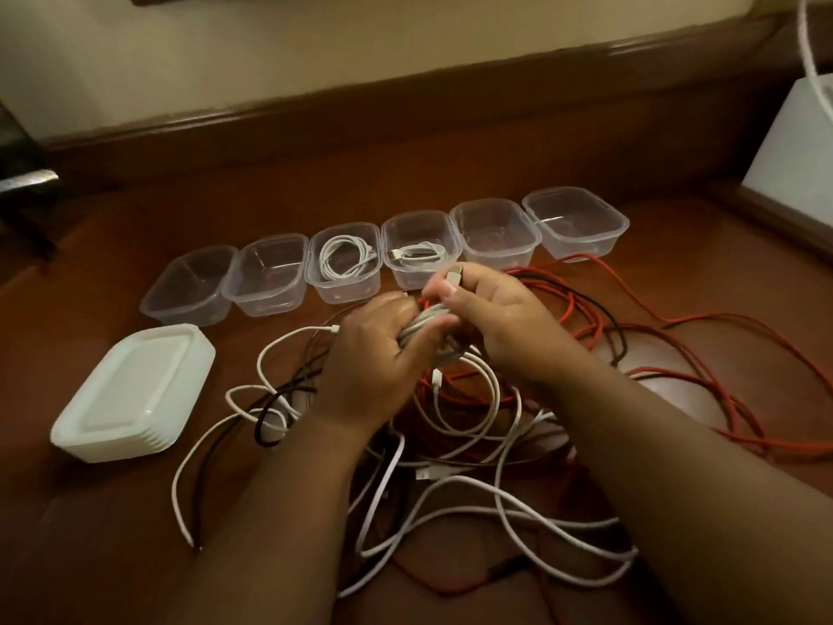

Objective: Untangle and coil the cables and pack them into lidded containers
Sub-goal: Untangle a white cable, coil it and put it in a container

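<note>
We see both hands meeting over a tangle of cables point(450, 426) at the centre of a brown wooden surface point(112, 512). The left hand point(374, 358) curls its fingers round a coiled grey-white cable point(421, 324), gripping the bundle firmly. The right hand point(491, 318), touching that same coil from the 3 o'clock side, pinches the cable's plug end point(453, 277) between thumb and fingers.

Beneath the hands, white, black and red cables lie looped over one another, and the red cables point(703, 390) spread away toward 3 o'clock.

At 12 o'clock from the hands stands a row of six clear containers point(577, 223), all without lids. Counting from the left, the third container point(342, 263) holds a coiled white cable point(345, 257), and the fourth container point(421, 254) holds another coiled cable point(419, 254); we can see nothing inside the other four.

At 9 o'clock, well apart from the tangle, sits a stack of white lids point(135, 394). A white box point(793, 151) stands at about 2 o'clock, near the edge.
</note>
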Tool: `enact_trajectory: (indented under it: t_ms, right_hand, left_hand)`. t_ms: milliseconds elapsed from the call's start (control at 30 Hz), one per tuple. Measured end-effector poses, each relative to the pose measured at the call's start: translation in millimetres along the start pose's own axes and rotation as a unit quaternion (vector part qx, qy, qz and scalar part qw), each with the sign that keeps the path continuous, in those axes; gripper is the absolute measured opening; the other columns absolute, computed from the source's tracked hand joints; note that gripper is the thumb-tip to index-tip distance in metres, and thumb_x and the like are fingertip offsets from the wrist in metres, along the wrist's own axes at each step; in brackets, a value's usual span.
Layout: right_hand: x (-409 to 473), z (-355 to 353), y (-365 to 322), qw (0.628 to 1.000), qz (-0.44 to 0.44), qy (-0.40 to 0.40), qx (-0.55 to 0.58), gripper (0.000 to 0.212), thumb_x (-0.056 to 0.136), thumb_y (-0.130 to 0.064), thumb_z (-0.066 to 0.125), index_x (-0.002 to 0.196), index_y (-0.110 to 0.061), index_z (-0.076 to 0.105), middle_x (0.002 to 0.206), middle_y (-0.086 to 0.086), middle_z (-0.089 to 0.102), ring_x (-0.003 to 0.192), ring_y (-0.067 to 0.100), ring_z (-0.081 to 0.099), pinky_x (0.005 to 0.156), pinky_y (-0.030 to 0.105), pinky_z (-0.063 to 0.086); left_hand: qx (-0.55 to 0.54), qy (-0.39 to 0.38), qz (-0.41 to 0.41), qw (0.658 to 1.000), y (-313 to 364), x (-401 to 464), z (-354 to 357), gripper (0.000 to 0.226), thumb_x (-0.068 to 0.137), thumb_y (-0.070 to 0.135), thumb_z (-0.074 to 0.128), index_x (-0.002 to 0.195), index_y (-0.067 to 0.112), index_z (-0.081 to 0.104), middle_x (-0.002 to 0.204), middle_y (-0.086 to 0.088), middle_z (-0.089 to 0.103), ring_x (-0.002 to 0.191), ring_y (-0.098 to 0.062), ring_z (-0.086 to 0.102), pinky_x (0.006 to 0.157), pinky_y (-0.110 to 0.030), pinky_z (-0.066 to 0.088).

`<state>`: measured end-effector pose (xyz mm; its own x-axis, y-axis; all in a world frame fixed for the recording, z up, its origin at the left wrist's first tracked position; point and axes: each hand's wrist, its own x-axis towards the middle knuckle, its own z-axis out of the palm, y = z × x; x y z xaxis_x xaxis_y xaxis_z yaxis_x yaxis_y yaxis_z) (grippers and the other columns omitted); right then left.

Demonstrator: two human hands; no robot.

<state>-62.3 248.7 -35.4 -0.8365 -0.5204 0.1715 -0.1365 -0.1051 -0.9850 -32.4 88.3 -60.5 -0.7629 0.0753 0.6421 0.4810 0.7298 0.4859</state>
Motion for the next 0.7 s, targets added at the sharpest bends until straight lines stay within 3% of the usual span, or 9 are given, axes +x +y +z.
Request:
enact_trajectory:
  t_ms: [100,200,300,367,433,500,567,700]
  right_hand:
    - [-1.1,-4.5,6.0,0.998,0.001,0.005,0.056,0.017,0.103,-0.015,0.046,0.099,-0.010,0.061,0.077,0.001,0.063,0.068,0.008,0.061,0.062,0.023,0.049]
    - [-1.5,-4.9,6.3,0.997,-0.007,0.053,0.048,0.018,0.103,-0.013,0.046,0.093,-0.012,0.061,0.066,-0.007,0.062,0.061,0.003,0.058,0.058,0.020,0.048]
    - [-0.1,-7.1,9.2,0.996,-0.021,0.079,-0.029,0.017,0.100,-0.023,0.051,0.090,-0.018,0.063,0.074,0.002,0.061,0.071,0.017,0.058,0.069,0.041,0.051]
    - [-0.8,-7.5,9.1,0.994,-0.023,0.078,-0.070,0.015,0.094,-0.031,0.052,0.088,-0.023,0.065,0.078,0.005,0.060,0.074,0.024,0.056,0.073,0.052,0.051]
    - [-1.5,-7.5,7.6,0.994,-0.028,0.079,-0.063,0.016,0.091,-0.033,0.051,0.087,-0.023,0.064,0.072,0.002,0.056,0.066,0.019,0.051,0.063,0.046,0.045]
    - [-2.3,-8.9,6.1,0.995,-0.041,0.077,-0.039,0.016,0.098,-0.025,0.051,0.088,-0.020,0.062,0.069,-0.001,0.053,0.060,0.012,0.047,0.058,0.032,0.041]
    - [-3.5,-10.8,5.5,0.995,-0.051,0.078,-0.031,0.017,0.102,-0.017,0.048,0.091,-0.016,0.061,0.073,0.004,0.054,0.062,0.014,0.048,0.058,0.029,0.041]
    - [-5.7,-11.2,3.7,0.995,-0.058,0.075,0.009,0.016,0.103,-0.015,0.046,0.095,-0.013,0.061,0.090,0.019,0.062,0.069,0.016,0.058,0.060,0.025,0.048]
  left_hand:
    - [-0.034,0.023,-0.010,0.999,5.0,0.5,0.3,0.043,0.096,0.047,0.052,0.066,0.017,0.045,0.063,0.010,0.041,0.058,-0.006,0.041,0.054,-0.018,0.033]
    - [-0.096,-0.014,-0.040,0.994,7.3,-2.1,0.9,0.031,0.097,0.031,0.049,0.080,0.008,0.061,0.074,0.001,0.054,0.071,-0.016,0.054,0.063,-0.030,0.044]
    - [-0.174,-0.044,-0.089,0.980,9.1,-3.1,-4.8,0.026,0.091,0.010,0.044,0.104,0.012,0.066,0.094,0.006,0.064,0.091,-0.016,0.063,0.077,-0.031,0.053]
    - [-0.189,-0.025,-0.112,0.975,8.8,-3.6,-8.8,0.027,0.091,0.008,0.044,0.107,0.017,0.064,0.092,0.013,0.064,0.085,-0.008,0.062,0.073,-0.027,0.054]
    - [-0.185,-0.002,-0.121,0.975,8.2,-3.6,-8.8,0.018,0.094,0.011,0.049,0.100,0.021,0.063,0.091,0.008,0.063,0.083,-0.011,0.062,0.072,-0.030,0.054]
    - [-0.147,0.033,-0.108,0.983,7.4,-2.4,-8.1,0.017,0.095,0.007,0.060,0.096,0.022,0.067,0.096,0.002,0.062,0.091,-0.005,0.063,0.075,-0.019,0.051]
    - [-0.125,0.059,-0.097,0.986,9.6,-1.1,-7.3,0.017,0.090,0.005,0.067,0.095,0.021,0.071,0.099,0.001,0.062,0.092,0.002,0.062,0.076,-0.013,0.050]
    - [-0.226,0.056,-0.181,0.956,19.6,-3.8,-3.5,0.027,0.095,0.007,0.059,0.098,0.028,0.075,0.097,0.004,0.076,0.094,-0.011,0.072,0.085,-0.036,0.059]
